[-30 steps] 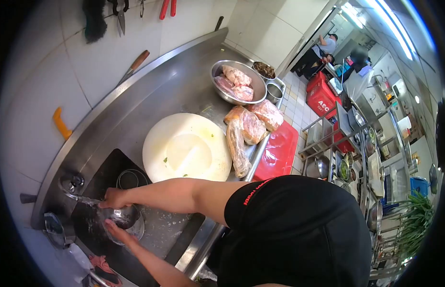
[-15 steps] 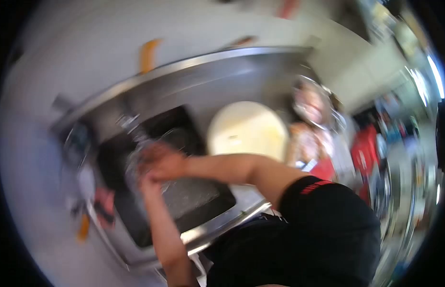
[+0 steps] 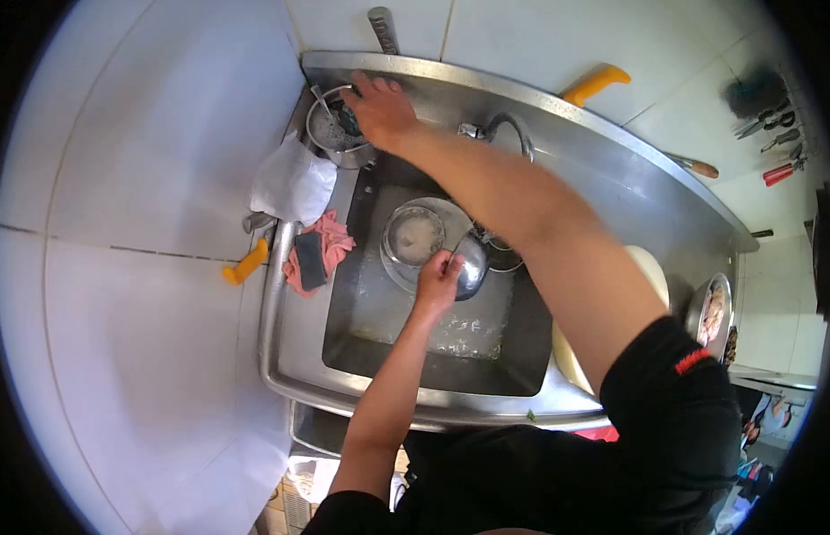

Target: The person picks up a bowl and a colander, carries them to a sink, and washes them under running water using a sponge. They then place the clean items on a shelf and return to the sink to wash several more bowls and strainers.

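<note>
My left hand point(image 3: 437, 281) grips the rim of a shiny metal bowl point(image 3: 471, 267), which is tilted above the sink basin point(image 3: 366, 330). Beneath and beside it, a round metal bowl point(image 3: 415, 235) with cloudy water sits in a larger metal bowl point(image 3: 451, 214). Over at the back left corner, my right hand point(image 3: 382, 111) reaches to the edge of a metal pot point(image 3: 351, 159) of sudsy water. Its fingers are apart and seem to hold nothing. A dark green scouring pad point(image 3: 347, 119) and a spoon handle point(image 3: 320, 100) show in the pot.
A pink cloth point(image 3: 336, 239) with a dark sponge point(image 3: 310, 260) and a white plastic bag point(image 3: 295, 183) lie on the left ledge. The faucet point(image 3: 513, 129) arches behind my right arm. At right are a round cream board point(image 3: 649, 267) and a bowl of meat point(image 3: 714, 312).
My view has swung left and sharpened. My hands, earlier together over the basin, are now apart: the right one has moved to the pot, while the left holds the metal bowl.
</note>
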The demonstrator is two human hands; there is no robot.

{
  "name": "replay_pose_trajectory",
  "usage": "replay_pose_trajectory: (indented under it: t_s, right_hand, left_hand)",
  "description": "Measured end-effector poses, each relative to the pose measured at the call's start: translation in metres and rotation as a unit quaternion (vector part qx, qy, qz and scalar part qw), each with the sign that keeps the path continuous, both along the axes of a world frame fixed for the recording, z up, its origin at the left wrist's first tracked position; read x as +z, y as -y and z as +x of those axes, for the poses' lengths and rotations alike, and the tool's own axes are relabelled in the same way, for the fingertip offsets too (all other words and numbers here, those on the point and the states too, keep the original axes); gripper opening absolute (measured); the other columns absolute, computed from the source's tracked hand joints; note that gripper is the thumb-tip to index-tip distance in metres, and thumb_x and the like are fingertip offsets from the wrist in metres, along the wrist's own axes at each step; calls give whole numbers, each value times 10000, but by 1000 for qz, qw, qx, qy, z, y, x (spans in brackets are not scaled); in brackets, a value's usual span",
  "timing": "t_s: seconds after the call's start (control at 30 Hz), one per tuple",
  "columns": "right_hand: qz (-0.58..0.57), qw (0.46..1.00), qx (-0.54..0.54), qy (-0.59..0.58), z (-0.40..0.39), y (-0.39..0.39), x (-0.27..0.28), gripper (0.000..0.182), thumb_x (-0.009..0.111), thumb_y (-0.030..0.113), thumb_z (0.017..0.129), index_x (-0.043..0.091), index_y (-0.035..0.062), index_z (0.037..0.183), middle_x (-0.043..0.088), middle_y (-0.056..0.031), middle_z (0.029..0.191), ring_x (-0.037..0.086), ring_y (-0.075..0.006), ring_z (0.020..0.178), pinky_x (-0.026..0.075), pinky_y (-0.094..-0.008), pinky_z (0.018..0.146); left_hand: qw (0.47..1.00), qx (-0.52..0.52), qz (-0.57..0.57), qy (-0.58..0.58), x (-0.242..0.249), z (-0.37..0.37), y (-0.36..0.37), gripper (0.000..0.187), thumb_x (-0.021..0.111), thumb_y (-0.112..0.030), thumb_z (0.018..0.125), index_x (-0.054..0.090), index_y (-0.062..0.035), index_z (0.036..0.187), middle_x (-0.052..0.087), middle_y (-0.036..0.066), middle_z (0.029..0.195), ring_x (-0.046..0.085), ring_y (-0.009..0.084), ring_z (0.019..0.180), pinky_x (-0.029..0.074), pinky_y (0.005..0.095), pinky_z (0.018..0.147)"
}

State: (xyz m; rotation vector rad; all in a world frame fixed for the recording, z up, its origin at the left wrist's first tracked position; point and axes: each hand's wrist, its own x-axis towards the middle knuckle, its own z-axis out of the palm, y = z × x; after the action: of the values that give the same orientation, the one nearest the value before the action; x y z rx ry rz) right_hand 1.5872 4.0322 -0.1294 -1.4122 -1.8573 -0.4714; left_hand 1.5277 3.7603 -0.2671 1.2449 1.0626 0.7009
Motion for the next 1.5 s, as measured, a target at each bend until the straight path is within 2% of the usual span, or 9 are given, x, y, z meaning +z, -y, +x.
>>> replay_pose_trajectory:
  t_s: [0.2, 0.5, 0.67, 0.73, 0.93, 1.03, 1.13, 1.33, 1.5]
  right_hand:
    - [-320, 843, 33, 432, -25, -40, 37, 302, 570, 170, 923, 734, 102, 1168, 610, -151, 1339, 592, -346, 1220, 479, -495, 949]
    - [-380, 897, 75, -213, 53, 141, 44, 551, 686, 83, 788, 493, 44, 1303, 607, -228, 1218, 593, -432, 1183, 477, -478, 1013]
    - [-232, 963, 99, -94, 44, 248, -29, 506, 622, 388, 933, 603, 74, 1330, 570, -191, 1405, 507, -384, 1327, 417, -484, 1089]
    - [-393, 826, -5, -404, 77, 220, -45, 408, 566, 366, 973, 666, 54, 1216, 633, -181, 1320, 574, -374, 1247, 441, -442, 1064]
    - [-228, 955, 92, -169, 87, 254, -38, 319, 575, 254, 953, 658, 15, 1147, 657, -205, 1202, 645, -369, 1108, 486, -472, 945]
    - [-359, 760, -159, -518, 102, 249, -66, 339, 542, 276, 985, 637, 14, 1180, 654, -187, 1225, 622, -349, 1161, 485, -485, 979]
    - [-301, 207, 22, -931, 83, 283, -89, 627, 386, 557, 1022, 562, 53, 1351, 666, -139, 1274, 611, -283, 1214, 446, -464, 1084]
    - [-243, 186, 114, -945, 103, 318, -71, 626, 537, 541, 976, 527, 53, 1368, 638, -156, 1275, 658, -306, 1124, 538, -484, 960]
    - [-424, 524, -156, -722, 132, 325, -58, 547, 647, 98, 892, 475, -10, 1400, 660, -188, 1154, 704, -282, 886, 610, -425, 581]
  left_hand:
    - [933, 184, -200, 235, 14, -75, -14, 299, 643, -385, 1000, 652, -86, 990, 650, -12, 890, 604, 107, 794, 509, 324, 696]
    - [831, 376, -317, 260, 77, -63, -67, 650, 479, -575, 1026, 581, 29, 1245, 670, 127, 1156, 655, 233, 1075, 544, 414, 902]
    - [884, 304, -276, 222, 86, -3, -56, 640, 421, -522, 1065, 599, 71, 1226, 666, 147, 1109, 629, 237, 1029, 515, 413, 881]
    - [908, 296, -214, 205, 96, 14, -39, 633, 401, -500, 1077, 599, 85, 1217, 660, 146, 1111, 624, 228, 1000, 507, 382, 886]
    - [903, 239, -211, 289, 73, 43, -27, 615, 376, -476, 1091, 603, 83, 1208, 644, 136, 1213, 594, 201, 1077, 489, 354, 911]
    - [960, 241, -39, 136, 81, 49, -18, 549, 401, -445, 1086, 684, 25, 1073, 721, 145, 1039, 677, 323, 951, 514, 406, 867]
    - [947, 132, 271, -108, 60, 66, -18, 443, 447, -375, 1065, 706, -19, 1026, 729, 179, 961, 685, 401, 911, 520, 445, 829]
    - [857, -235, 358, -286, 82, 37, -10, 394, 457, -345, 1029, 661, -23, 930, 701, 196, 995, 661, 407, 947, 506, 529, 826]
    - [823, -158, 495, -229, 55, 16, 1, 320, 558, -294, 985, 646, -15, 1113, 669, 191, 1132, 579, 410, 1110, 452, 507, 960]
